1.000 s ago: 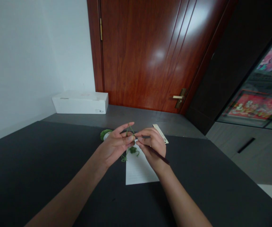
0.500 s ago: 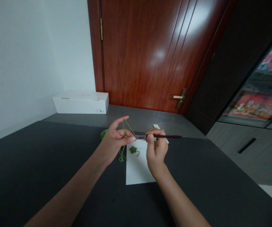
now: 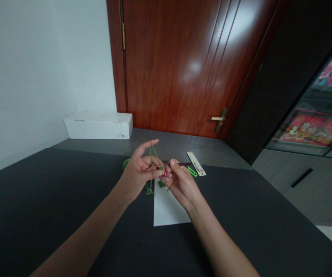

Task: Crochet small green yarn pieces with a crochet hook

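Note:
Green yarn (image 3: 150, 154) runs over the raised index finger of my left hand (image 3: 138, 173), whose thumb and other fingers pinch the small work at its end. My right hand (image 3: 183, 182) is closed on a crochet hook (image 3: 162, 166), its metal tip reaching to the left fingertips and its dark handle pointing right. A small pink piece (image 3: 165, 173) shows between the two hands. Below them a green crocheted piece (image 3: 161, 184) lies on a white sheet of paper (image 3: 168, 211), partly covered by my right hand. Loose yarn strands (image 3: 149, 189) hang under my left hand.
A green yarn ball (image 3: 126, 164) sits behind my left hand. To the right are a bright green stitch marker (image 3: 192, 171) and a pale narrow card (image 3: 196, 163). A long white box (image 3: 99, 125) stands at the back left, beside a brown door (image 3: 168, 69).
My right hand has moved left and turned, bringing the hook's tip to my left fingertips. The pink piece, the marker and the card show more now. My left hand has barely moved.

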A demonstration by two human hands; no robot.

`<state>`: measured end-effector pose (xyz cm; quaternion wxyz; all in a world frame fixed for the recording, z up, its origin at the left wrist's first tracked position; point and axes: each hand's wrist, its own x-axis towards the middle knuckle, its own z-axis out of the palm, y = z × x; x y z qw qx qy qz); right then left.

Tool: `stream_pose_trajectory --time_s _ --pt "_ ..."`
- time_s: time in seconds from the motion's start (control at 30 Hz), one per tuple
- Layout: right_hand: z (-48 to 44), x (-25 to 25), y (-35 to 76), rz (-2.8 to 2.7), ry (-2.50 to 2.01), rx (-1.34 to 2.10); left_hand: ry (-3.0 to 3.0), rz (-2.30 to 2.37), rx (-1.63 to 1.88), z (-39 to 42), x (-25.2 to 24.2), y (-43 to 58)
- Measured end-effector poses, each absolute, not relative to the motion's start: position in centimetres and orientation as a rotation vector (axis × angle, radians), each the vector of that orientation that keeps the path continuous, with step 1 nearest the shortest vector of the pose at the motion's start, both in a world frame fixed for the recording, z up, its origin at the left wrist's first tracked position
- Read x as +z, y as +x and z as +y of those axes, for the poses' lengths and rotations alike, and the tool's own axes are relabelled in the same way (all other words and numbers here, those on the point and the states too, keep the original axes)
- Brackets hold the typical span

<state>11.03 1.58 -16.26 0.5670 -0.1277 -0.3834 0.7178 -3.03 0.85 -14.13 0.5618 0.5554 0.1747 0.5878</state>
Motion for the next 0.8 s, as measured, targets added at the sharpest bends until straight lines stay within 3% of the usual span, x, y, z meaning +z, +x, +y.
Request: stream_pose_trajectory --time_s 0.27,0.53,0.63,0.8 --pt "1.0 -16.3 10.6 -1.07 -0.331 1.091 1.313 0.525 1.476 0.7 -14.0 -2.5" --pt "0.9 -16.6 13.2 -1.672 -0.539 -0.136 1.067 0.477 1.407 -0.3 -13.8 -1.7" --pt "1.2 -16.8 13.1 -1.656 -0.381 -0.067 0.888 0.38 1.234 -0.1 -14.1 -1.7" --pt "1.2 -16.8 11.5 -1.286 -0.334 0.553 0.793 0.283 1.126 0.3 -14.4 -1.9"
